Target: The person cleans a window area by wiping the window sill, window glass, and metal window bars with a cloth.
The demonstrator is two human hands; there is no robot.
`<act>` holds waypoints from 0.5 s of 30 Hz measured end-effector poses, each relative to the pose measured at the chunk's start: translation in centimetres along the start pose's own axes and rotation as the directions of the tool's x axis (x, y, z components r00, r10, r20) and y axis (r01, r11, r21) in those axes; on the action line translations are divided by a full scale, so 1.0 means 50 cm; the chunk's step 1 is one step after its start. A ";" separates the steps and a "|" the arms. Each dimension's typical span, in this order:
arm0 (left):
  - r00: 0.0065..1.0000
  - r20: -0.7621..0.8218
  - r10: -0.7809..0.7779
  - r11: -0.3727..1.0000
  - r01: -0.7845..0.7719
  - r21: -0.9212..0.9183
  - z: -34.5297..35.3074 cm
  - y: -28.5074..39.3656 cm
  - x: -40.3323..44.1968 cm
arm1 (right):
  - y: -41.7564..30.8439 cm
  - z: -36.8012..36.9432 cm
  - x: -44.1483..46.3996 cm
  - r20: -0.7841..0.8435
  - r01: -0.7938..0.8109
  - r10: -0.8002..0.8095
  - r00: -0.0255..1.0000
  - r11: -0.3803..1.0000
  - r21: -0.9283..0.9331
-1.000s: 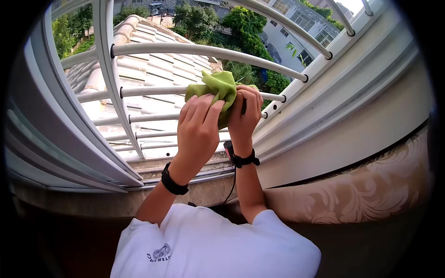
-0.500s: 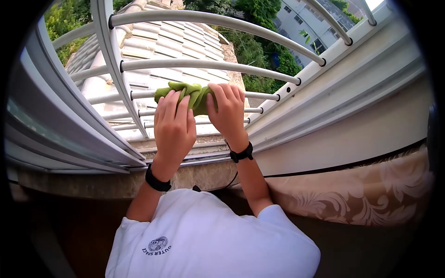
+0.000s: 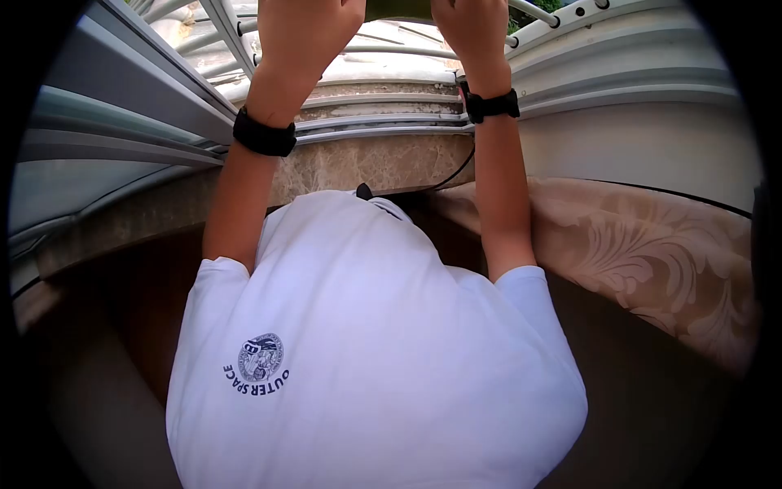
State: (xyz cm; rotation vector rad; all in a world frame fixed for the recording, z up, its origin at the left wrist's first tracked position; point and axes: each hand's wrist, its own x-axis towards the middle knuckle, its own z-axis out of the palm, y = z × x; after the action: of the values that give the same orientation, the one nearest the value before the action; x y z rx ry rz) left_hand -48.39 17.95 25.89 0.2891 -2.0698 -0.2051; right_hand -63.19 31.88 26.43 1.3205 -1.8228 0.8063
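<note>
A green cloth (image 3: 399, 9) stretches between my two hands at the top edge of the head view, and only its lower part shows. My left hand (image 3: 303, 37) grips its left end, with the fingertips cut off by the frame. On the other end my right hand (image 3: 476, 37) is closed, its fingers partly out of view. Behind the hands run the white window bars (image 3: 399, 50).
Below the hands lie the window track (image 3: 383, 120) and a brown marble sill (image 3: 375, 159). A sliding window frame (image 3: 155, 90) stands at left. At right hangs a patterned beige curtain (image 3: 652, 253). A thin black cable (image 3: 460, 173) crosses the sill.
The view has tilted downward, and both hands with the cloth now appear higher, at the top edge. The cloth was bunched against a bar before; now it spans the gap between the hands.
</note>
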 end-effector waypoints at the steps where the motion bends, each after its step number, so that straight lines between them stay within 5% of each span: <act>1: 0.999 -0.024 -0.035 0.999 0.035 0.017 -0.001 -0.001 -0.005 | 0.021 0.000 -0.011 -0.019 -0.032 0.032 0.999 0.999 -0.035; 7: 1.000 0.000 -0.026 0.984 0.026 0.176 0.042 0.016 0.014 | 0.022 0.029 0.007 0.025 -0.160 0.165 0.986 0.975 -0.156; 11: 0.997 0.078 -0.009 0.998 0.004 0.064 0.062 0.003 0.026 | -0.025 0.058 0.028 0.030 -0.062 0.065 0.997 0.994 -0.094; 12: 0.997 0.082 -0.009 0.999 0.005 0.045 0.059 0.003 0.027 | -0.026 0.037 0.027 0.222 -0.145 0.161 0.962 0.986 -0.084; 15: 0.998 -0.055 0.034 0.999 -0.036 -0.025 0.024 -0.005 0.015 | 0.039 0.061 -0.013 -0.073 0.084 -0.087 0.994 0.996 -0.041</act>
State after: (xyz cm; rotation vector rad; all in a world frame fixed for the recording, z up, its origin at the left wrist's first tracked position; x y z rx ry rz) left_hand -49.76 17.55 25.87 0.2399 -2.0153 -0.2003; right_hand -65.54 30.23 24.13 1.3179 -1.7037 0.7610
